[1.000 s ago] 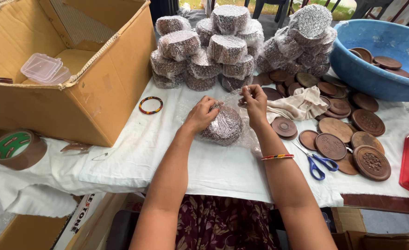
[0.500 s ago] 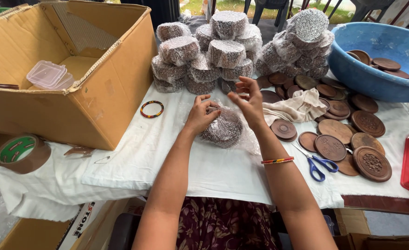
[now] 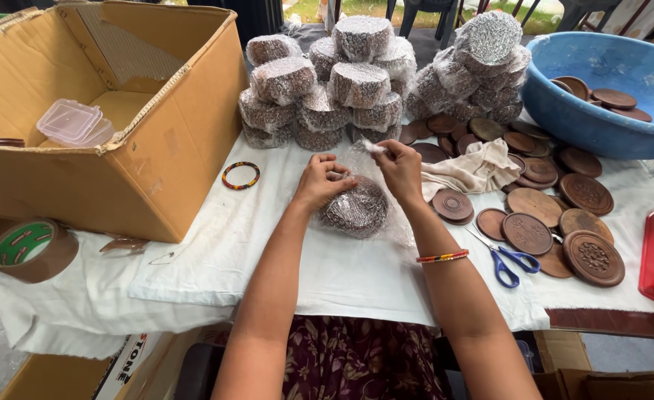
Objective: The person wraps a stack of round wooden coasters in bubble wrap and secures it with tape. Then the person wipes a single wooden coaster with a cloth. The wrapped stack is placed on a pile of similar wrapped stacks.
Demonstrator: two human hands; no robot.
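A round stack of brown discs in a clear plastic bag [image 3: 356, 209] lies on the white cloth [image 3: 268, 259] in front of me. My left hand [image 3: 322, 180] rests on the bundle's top left side and grips the plastic there. Just right of it, my right hand [image 3: 397, 167] pinches the bag's loose end and holds it up above the bundle. A beaded bangle sits on my right wrist.
Wrapped bundles [image 3: 327, 89] are stacked behind. Loose carved wooden discs [image 3: 556, 215] and blue scissors [image 3: 508, 261] lie at right, with a beige cloth [image 3: 475, 169]. A blue basin [image 3: 608, 89] holds more discs. An open cardboard box [image 3: 105, 126], tape roll [image 3: 31, 248] and bangle [image 3: 240, 175] are at left.
My right hand has drawn the bag's loose end up and slightly left, nearer my left hand. The camera has shifted a little closer.
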